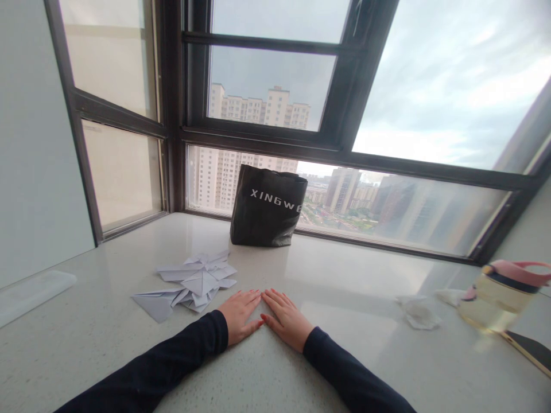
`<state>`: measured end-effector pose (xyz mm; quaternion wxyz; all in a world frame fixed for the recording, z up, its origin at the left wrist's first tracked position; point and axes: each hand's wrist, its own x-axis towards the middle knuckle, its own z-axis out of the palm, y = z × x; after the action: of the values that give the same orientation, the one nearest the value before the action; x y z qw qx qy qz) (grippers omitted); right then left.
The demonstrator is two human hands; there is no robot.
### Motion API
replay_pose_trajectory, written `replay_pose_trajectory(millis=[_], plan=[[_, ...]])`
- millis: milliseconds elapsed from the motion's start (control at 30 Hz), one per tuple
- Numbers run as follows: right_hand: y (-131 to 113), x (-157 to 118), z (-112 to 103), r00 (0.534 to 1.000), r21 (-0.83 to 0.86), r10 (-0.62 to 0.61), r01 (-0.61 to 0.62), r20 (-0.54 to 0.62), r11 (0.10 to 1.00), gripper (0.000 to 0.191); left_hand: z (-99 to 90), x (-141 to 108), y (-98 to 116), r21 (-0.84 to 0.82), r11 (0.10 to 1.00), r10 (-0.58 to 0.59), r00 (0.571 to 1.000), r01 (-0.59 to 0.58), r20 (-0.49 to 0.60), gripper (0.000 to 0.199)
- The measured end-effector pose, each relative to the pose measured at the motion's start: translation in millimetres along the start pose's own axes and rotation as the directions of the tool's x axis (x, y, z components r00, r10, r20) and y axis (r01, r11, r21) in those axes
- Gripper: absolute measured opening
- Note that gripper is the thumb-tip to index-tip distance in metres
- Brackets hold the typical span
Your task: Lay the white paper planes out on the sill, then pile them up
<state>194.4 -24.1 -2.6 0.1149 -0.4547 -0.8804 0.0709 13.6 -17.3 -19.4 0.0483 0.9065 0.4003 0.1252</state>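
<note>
My left hand (pixel 241 315) lies flat, palm down, on the pale speckled countertop (pixel 340 287), its fingers stretched out. Beside it my right hand (pixel 284 319) rests the same way, and the fingertips of the two hands meet or nearly meet. Neither hand holds anything. Just left of my left hand is a loose pile of folded white paper pieces (pixel 200 282), some with pointed ends. A black bag (pixel 267 215) with white lettering stands upright behind the hands, close to the window.
At the right stand a clear bottle with a pink lid (pixel 501 298), a crumpled tissue (pixel 419 312) and a dark phone-like slab (pixel 530 350), partly cut off. A translucent white flat item (pixel 37 292) lies at the far left. Dark-framed windows (pixel 267 140) border the counter's back.
</note>
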Motion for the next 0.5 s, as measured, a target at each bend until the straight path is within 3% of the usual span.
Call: replay_pose_trajectory(millis=[500], plan=[[1.7,0.3,2.7,1.0,0.008,0.009,-0.009,-0.013,1.0,0.054,-1.7,0.6,1.4,0.018,1.0,-0.006,1.0,0.005,0.027,0.06]])
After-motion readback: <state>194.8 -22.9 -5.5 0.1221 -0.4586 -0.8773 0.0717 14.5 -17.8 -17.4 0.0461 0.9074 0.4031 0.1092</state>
